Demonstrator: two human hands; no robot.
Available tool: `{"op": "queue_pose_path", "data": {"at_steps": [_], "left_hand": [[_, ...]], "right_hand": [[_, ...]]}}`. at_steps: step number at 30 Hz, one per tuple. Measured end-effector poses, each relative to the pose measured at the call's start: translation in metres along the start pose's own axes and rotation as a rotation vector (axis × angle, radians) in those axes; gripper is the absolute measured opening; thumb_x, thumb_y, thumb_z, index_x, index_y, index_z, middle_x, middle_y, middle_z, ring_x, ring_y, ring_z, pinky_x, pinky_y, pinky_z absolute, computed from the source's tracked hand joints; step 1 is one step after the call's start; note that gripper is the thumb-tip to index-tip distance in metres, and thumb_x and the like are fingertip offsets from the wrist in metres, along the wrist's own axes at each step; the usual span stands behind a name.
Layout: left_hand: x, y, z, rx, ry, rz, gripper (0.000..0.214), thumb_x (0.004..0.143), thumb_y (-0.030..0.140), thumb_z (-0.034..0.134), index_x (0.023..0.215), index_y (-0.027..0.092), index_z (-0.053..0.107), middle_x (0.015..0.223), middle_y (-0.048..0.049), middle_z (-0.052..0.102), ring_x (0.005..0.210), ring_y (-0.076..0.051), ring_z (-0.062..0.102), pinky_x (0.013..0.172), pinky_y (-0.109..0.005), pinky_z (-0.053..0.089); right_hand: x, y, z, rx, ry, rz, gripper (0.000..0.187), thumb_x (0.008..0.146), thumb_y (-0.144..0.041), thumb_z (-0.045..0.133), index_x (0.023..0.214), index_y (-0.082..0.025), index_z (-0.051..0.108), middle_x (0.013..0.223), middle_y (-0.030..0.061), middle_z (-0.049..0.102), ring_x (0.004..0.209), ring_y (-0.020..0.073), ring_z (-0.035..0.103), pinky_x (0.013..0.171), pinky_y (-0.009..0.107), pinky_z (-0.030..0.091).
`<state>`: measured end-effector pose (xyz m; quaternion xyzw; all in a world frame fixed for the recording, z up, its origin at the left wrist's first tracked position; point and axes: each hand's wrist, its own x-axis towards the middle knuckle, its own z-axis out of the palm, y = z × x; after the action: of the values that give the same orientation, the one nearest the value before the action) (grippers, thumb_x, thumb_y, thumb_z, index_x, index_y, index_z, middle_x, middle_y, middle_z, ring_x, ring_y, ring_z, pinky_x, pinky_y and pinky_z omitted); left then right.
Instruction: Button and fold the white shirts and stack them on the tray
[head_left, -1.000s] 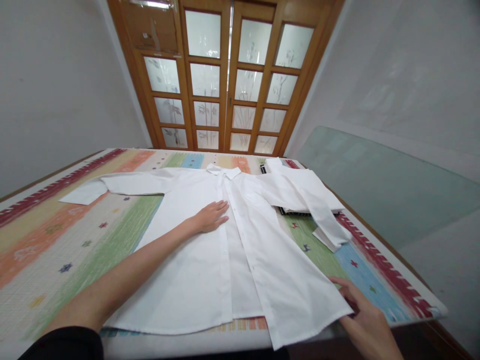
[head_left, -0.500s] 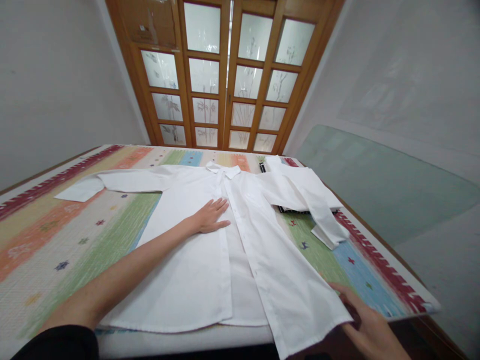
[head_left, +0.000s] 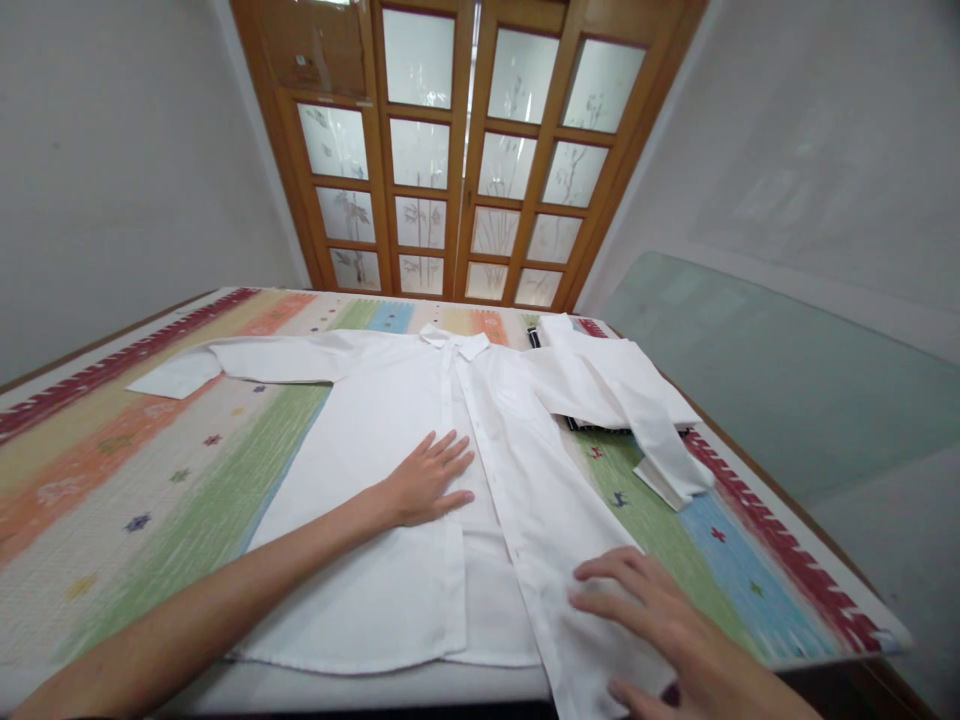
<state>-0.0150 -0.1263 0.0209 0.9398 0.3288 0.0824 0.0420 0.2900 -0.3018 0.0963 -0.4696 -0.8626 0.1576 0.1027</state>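
Observation:
A white long-sleeved shirt (head_left: 360,450) lies spread face up, its collar away from me and its front unbuttoned. The left front panel lies flat, while the right panel slants outward and its lower corner hangs past the near edge. My left hand (head_left: 429,480) rests flat on the shirt near the front opening, fingers spread. Over the lower right panel is my right hand (head_left: 637,620), fingers apart and curved, with nothing gripped between them; whether its fingertips touch the cloth is hard to tell.
A striped, colourful cover (head_left: 187,510) lies under the shirt. At the far right, a folded white garment (head_left: 622,365) sits on dark striped cloth, with the shirt's right sleeve (head_left: 660,440) across it. Wooden glass-paned doors (head_left: 461,150) stand behind, with walls on both sides.
My right hand has let go of the shirt's lower right edge and moved left, over the panel. My left hand has slid slightly toward me along the front, still flat.

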Motion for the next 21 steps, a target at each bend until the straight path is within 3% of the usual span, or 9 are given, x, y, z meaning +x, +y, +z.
{"op": "queue_pose_path", "data": {"at_steps": [2, 5, 11, 15, 21], "left_hand": [[-0.003, 0.001, 0.003, 0.036, 0.07, -0.098, 0.061, 0.097, 0.051, 0.032, 0.142, 0.012, 0.044, 0.152, -0.016, 0.036, 0.143, -0.032, 0.026, 0.116, -0.051, 0.021], [-0.007, -0.001, 0.007, 0.065, 0.116, -0.202, 0.056, 0.098, 0.044, 0.03, 0.14, 0.01, 0.046, 0.15, -0.0176, 0.04, 0.142, -0.032, 0.03, 0.114, -0.051, 0.026], [-0.015, -0.004, 0.011, 0.026, 0.154, -0.206, 0.048, 0.099, 0.036, 0.03, 0.136, 0.013, 0.05, 0.145, -0.0124, 0.048, 0.138, -0.026, 0.039, 0.114, -0.046, 0.032], [-0.029, -0.002, 0.007, 0.016, 0.175, -0.194, 0.045, 0.097, 0.033, 0.034, 0.134, 0.015, 0.052, 0.142, -0.0109, 0.052, 0.136, -0.024, 0.043, 0.113, -0.043, 0.035], [-0.056, -0.014, -0.001, 0.043, 0.104, -0.276, 0.05, 0.095, 0.039, 0.038, 0.136, 0.013, 0.05, 0.146, -0.0123, 0.047, 0.138, -0.03, 0.038, 0.113, -0.049, 0.031]], "right_hand": [[0.018, -0.02, 0.01, 0.005, -0.115, -0.068, 0.042, 0.072, -0.027, 0.071, 0.113, -0.029, 0.065, 0.115, 0.0062, 0.064, 0.107, 0.0267, 0.058, 0.095, 0.039, 0.046], [0.034, -0.032, 0.029, -0.067, -0.244, -0.051, 0.03, 0.069, -0.027, 0.073, 0.098, -0.022, 0.064, 0.104, 0.007, 0.064, 0.094, 0.0256, 0.059, 0.085, 0.038, 0.045], [0.042, -0.032, 0.052, -0.145, -0.366, -0.019, 0.032, 0.068, -0.039, 0.075, 0.09, -0.021, 0.059, 0.095, 0.0064, 0.064, 0.084, 0.0253, 0.059, 0.074, 0.034, 0.041], [0.044, -0.038, 0.053, -0.16, -0.436, 0.007, 0.021, 0.073, -0.025, 0.065, 0.093, -0.02, 0.062, 0.096, 0.0073, 0.066, 0.085, 0.0254, 0.061, 0.07, 0.032, 0.039], [0.049, -0.04, 0.032, -0.04, -0.474, 0.088, 0.017, 0.065, -0.012, 0.053, 0.079, -0.018, 0.061, 0.083, 0.0062, 0.067, 0.076, 0.0212, 0.06, 0.065, 0.029, 0.035]]}}
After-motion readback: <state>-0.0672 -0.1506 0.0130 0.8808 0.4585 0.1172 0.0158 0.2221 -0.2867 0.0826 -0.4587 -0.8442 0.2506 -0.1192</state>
